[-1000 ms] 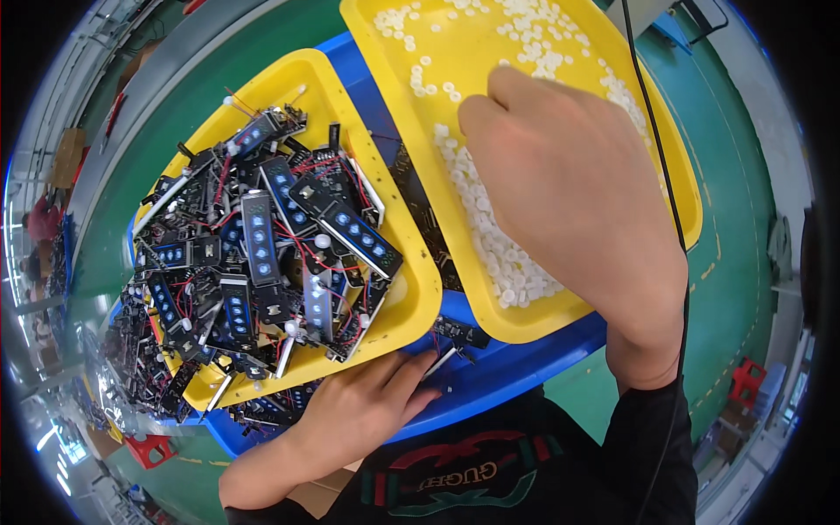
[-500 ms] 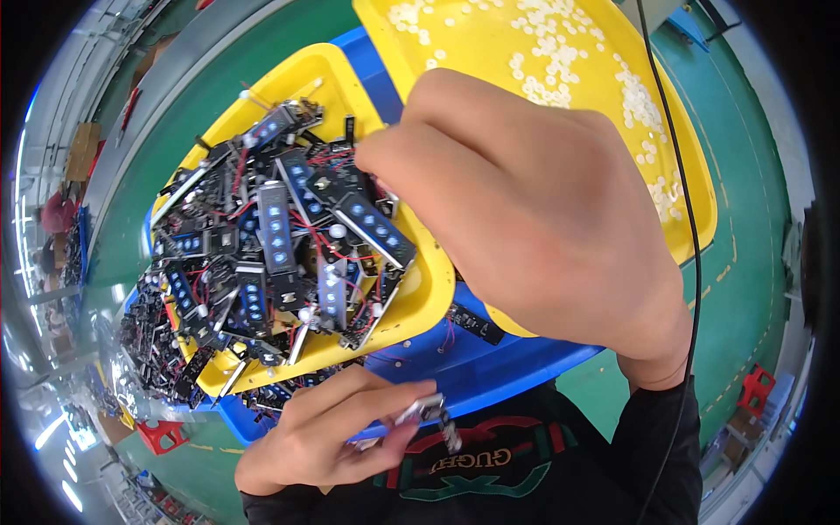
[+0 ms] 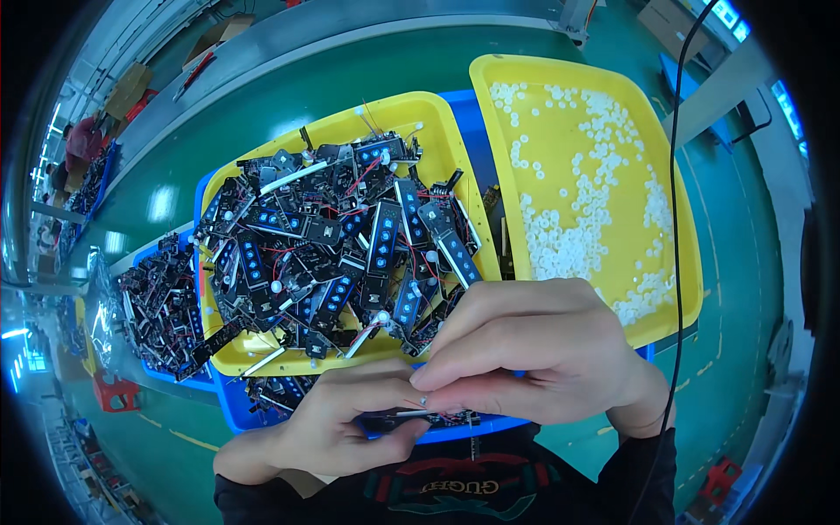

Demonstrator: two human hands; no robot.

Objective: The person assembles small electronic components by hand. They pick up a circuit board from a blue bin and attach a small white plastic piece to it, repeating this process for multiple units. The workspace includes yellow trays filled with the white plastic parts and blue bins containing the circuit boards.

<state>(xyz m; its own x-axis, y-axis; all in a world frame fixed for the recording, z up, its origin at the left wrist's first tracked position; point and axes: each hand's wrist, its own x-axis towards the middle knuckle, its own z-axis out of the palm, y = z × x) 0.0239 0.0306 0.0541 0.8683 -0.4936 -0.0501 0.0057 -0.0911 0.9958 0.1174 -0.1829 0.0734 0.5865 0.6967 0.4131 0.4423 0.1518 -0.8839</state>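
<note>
Close to my body, my left hand [image 3: 337, 420] is closed, its thumb and fingers pinching a small circuit board [image 3: 418, 411] seen almost edge-on, with thin wire and a tiny silvery bit at its end. My right hand [image 3: 547, 354] meets it from the right, thumb and index fingertip pressed together at that same end. What the right fingers hold, if anything, is hidden. Just beyond both hands, a yellow tray [image 3: 451, 131] is heaped with black circuit boards [image 3: 381, 241] bearing blue-lit key strips and red wires. Beside it, another yellow tray [image 3: 542, 131] carries scattered small white rings [image 3: 564, 249].
Blue bins [image 3: 232, 407] sit beneath the yellow trays, one holding more black boards [image 3: 162, 302] at the left. A black cable [image 3: 672, 219] hangs down the right side. Red stools [image 3: 115, 392] stand on the green floor, and a long grey bench [image 3: 350, 48] runs behind.
My right hand has come down from above the trays to my left hand, and their fingertips now meet at the small board. The view has shifted, showing more of both trays.
</note>
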